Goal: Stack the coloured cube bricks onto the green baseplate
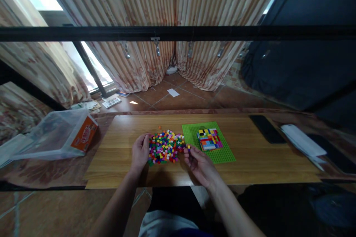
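A small brick (pixel 188 147) with a yellow face showing is pinched between the thumb and fingers of the right hand (pixel 200 162), which holds it just above the gap between the loose bricks and the near left edge of a green baseplate (pixel 226 155). On that baseplate sits a blocky build (pixel 210 140) of many colours, with yellow, white, black, red, blue and pink pieces among them, standing near the middle and apart from the hand. To the left of the baseplate spreads a pile of bricks (pixel 166 147), a dense jumble, and one orange brick (pixel 160 127) lies by itself just beyond its far edge. The left hand (pixel 140 151) rests along the pile's left side, its fingers beside the outermost bricks; whether they grasp any piece I cannot tell. All of this lies on a wood-grained surface (pixel 111 159), where a dark flat phone-like object (pixel 267 129) lies toward the far right, near a white item (pixel 303 140) at the right end. Past the left end stands a clear plastic bin (pixel 52 129) with an orange label (pixel 85 134). Beyond the surface, a white sheet (pixel 172 92) lies on the tiled floor (pixel 194 98) before striped curtains (pixel 133 3), with a black bar (pixel 105 33) crossing in front
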`<move>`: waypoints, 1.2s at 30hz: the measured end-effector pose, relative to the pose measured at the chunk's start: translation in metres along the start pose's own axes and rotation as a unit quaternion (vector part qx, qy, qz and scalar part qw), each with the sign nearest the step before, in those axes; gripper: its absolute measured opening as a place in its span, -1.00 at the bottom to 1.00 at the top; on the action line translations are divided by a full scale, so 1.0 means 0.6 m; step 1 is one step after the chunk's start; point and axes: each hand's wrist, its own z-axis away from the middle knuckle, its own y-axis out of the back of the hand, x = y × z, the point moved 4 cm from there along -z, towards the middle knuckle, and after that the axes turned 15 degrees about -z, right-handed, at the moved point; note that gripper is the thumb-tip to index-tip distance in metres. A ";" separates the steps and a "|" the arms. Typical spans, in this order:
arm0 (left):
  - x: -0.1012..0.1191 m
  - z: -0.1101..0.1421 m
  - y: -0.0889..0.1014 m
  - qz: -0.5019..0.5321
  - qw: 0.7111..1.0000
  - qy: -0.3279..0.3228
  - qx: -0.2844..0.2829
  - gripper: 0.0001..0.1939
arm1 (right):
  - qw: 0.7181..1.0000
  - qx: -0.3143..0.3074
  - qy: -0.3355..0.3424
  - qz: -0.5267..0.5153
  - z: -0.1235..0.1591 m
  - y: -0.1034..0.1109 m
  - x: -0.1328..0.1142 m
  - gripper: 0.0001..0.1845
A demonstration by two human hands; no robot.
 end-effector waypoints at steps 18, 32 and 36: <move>-0.007 0.004 -0.005 0.011 1.000 -0.004 0.018 -0.65 | 0.986 -0.034 0.027 0.161 0.015 -0.014 0.001 -0.56; -0.009 0.009 0.002 0.069 0.997 0.038 0.025 -0.65 | 0.854 -0.040 0.216 0.471 -0.039 -0.015 -0.005 -0.61; -0.014 0.010 0.001 0.087 0.994 0.054 0.024 -0.62 | 0.730 -0.075 0.279 0.619 -0.061 -0.038 -0.002 -0.75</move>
